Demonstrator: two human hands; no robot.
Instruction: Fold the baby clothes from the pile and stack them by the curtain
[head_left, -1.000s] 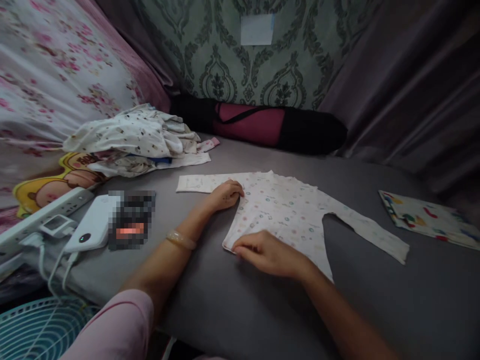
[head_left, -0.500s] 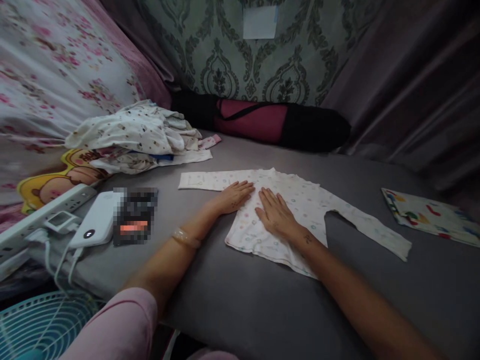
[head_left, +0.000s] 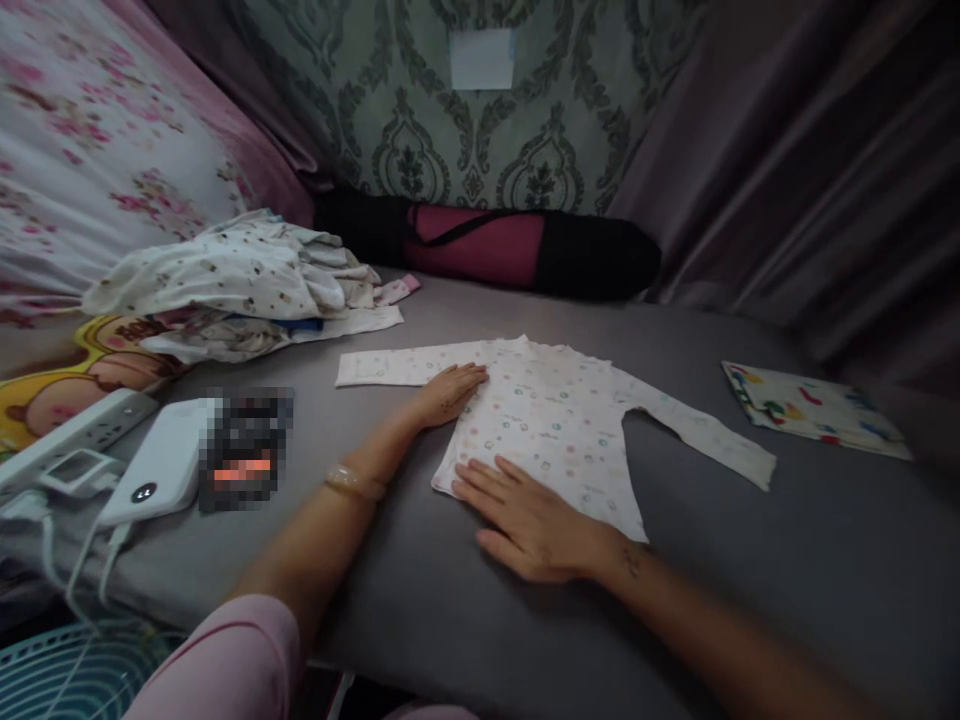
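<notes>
A small white long-sleeved shirt [head_left: 555, 410] with a tiny coloured print lies spread on the grey bed surface [head_left: 420, 590], its sleeves stretched out to both sides. My left hand [head_left: 453, 393] rests flat on the shirt's left side, just below where that sleeve joins, fingers stretched out. Down at the bottom hem, my right hand [head_left: 525, 520] lies palm down with its fingers extended over the lower left part of the shirt. Part of the hem is hidden under this hand. Neither hand grips anything.
A heap of clothes [head_left: 247, 270] lies at the back left, a black and maroon long bag [head_left: 480, 245] along the wall. On the left are a power strip [head_left: 97, 425], a white power bank [head_left: 161, 460] and a blurred-out item [head_left: 247, 450]. A folded patterned cloth [head_left: 817, 410] lies right.
My right hand has slid down the shirt from its upper middle to the bottom hem. My left hand stays at the shirt's left side. The whole view has shifted slightly.
</notes>
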